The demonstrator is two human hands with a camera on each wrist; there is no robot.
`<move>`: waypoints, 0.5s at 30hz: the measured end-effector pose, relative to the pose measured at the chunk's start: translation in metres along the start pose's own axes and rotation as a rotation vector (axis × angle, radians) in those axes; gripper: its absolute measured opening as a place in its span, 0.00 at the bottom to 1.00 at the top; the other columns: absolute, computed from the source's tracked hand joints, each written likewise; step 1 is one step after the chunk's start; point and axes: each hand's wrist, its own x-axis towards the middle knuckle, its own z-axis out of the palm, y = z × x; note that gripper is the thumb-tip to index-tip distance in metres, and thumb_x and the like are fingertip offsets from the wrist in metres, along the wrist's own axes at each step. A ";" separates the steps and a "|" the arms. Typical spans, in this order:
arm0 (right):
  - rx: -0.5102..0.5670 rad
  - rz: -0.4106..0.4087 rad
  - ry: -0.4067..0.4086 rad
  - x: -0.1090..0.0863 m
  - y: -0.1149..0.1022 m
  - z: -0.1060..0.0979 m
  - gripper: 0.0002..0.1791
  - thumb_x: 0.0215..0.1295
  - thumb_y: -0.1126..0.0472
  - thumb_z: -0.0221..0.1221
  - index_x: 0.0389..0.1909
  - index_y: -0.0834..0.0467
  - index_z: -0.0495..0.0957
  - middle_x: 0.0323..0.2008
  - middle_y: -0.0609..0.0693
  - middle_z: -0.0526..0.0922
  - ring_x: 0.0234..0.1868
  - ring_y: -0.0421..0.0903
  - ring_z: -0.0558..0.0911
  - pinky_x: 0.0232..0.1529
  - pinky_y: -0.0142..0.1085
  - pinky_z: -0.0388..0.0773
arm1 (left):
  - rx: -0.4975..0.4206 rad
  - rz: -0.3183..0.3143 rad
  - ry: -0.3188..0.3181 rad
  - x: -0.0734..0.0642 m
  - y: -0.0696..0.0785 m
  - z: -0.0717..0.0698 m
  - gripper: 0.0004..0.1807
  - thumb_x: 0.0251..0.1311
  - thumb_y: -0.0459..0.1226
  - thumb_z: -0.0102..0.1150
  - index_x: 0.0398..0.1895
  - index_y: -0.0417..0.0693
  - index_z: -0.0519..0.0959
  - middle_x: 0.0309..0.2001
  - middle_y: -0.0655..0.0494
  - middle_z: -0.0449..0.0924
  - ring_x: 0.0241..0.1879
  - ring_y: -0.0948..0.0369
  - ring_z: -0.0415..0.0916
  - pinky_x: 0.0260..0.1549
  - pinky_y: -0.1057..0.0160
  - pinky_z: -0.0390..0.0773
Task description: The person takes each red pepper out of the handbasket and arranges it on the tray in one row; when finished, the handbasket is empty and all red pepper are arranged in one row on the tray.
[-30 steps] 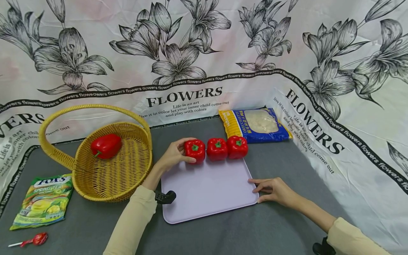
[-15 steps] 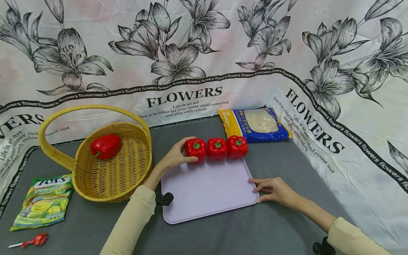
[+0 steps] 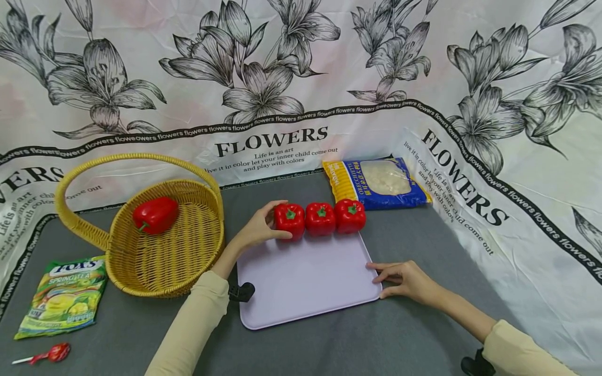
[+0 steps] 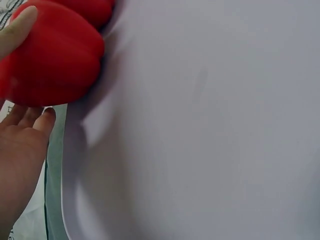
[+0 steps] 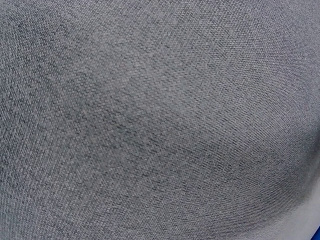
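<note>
In the head view, my left hand (image 3: 260, 225) holds a red bell pepper (image 3: 289, 223), the leftmost of three in a row along the far edge of a pale lilac tray (image 3: 310, 277). Its thumb lies across the near side and the fingers go behind. Close up in the left wrist view, thumb and fingers sit on either side of that pepper (image 4: 60, 57). A middle pepper (image 3: 321, 220) and a right pepper (image 3: 350, 216) stand beside it, green stems up. My right hand (image 3: 408, 282) grips the tray's right edge near the front corner, fingertips at the rim.
Left of the tray stands a yellow wicker basket (image 3: 164, 266) with a tall handle and another red pepper (image 3: 156, 215) inside. A green candy bag (image 3: 63, 297) and a red lollipop (image 3: 57, 352) lie at far left. A blue and yellow pasta bag (image 3: 381, 183) lies behind the peppers.
The left hand has shifted the leftmost pepper slightly right, up against the middle one, mostly in the first half second. The right hand stays at the tray's edge.
</note>
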 end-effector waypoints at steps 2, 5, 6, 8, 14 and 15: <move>0.000 -0.004 0.001 0.000 0.000 0.000 0.14 0.50 0.61 0.70 0.39 0.58 0.84 0.55 0.66 0.77 0.54 0.52 0.79 0.47 0.24 0.77 | -0.010 0.010 0.000 0.000 -0.001 -0.001 0.44 0.47 0.25 0.70 0.69 0.38 0.60 0.67 0.42 0.61 0.67 0.48 0.60 0.64 0.53 0.63; -0.010 -0.012 0.006 0.001 -0.001 0.000 0.14 0.50 0.61 0.71 0.39 0.58 0.85 0.54 0.66 0.77 0.53 0.52 0.80 0.47 0.23 0.76 | -0.020 0.025 0.002 0.000 -0.003 -0.002 0.45 0.46 0.24 0.70 0.70 0.38 0.59 0.68 0.41 0.60 0.68 0.48 0.59 0.65 0.53 0.61; -0.012 -0.013 0.008 0.001 -0.001 0.000 0.14 0.50 0.61 0.71 0.39 0.59 0.85 0.54 0.66 0.77 0.53 0.52 0.80 0.47 0.23 0.76 | -0.017 0.029 0.003 0.000 -0.003 -0.002 0.46 0.47 0.24 0.70 0.70 0.37 0.58 0.68 0.41 0.60 0.69 0.48 0.58 0.65 0.53 0.60; -0.029 -0.018 0.016 0.001 -0.001 0.000 0.14 0.49 0.61 0.71 0.39 0.58 0.85 0.54 0.66 0.77 0.54 0.52 0.80 0.47 0.21 0.75 | -0.018 0.038 0.006 0.000 -0.004 -0.003 0.46 0.46 0.24 0.70 0.71 0.37 0.58 0.69 0.41 0.59 0.69 0.48 0.57 0.66 0.53 0.60; -0.053 -0.023 0.033 0.001 -0.002 0.000 0.13 0.49 0.59 0.71 0.38 0.56 0.85 0.53 0.63 0.79 0.55 0.52 0.79 0.50 0.18 0.71 | -0.039 0.075 0.014 0.000 -0.005 -0.004 0.46 0.45 0.23 0.70 0.70 0.35 0.59 0.70 0.38 0.58 0.70 0.50 0.55 0.65 0.55 0.60; -0.054 -0.023 0.034 0.001 -0.003 0.000 0.13 0.49 0.59 0.71 0.38 0.56 0.85 0.53 0.63 0.79 0.55 0.52 0.79 0.50 0.18 0.71 | -0.046 0.079 0.013 -0.001 -0.005 -0.004 0.46 0.45 0.22 0.70 0.70 0.35 0.59 0.70 0.38 0.58 0.70 0.50 0.55 0.65 0.55 0.60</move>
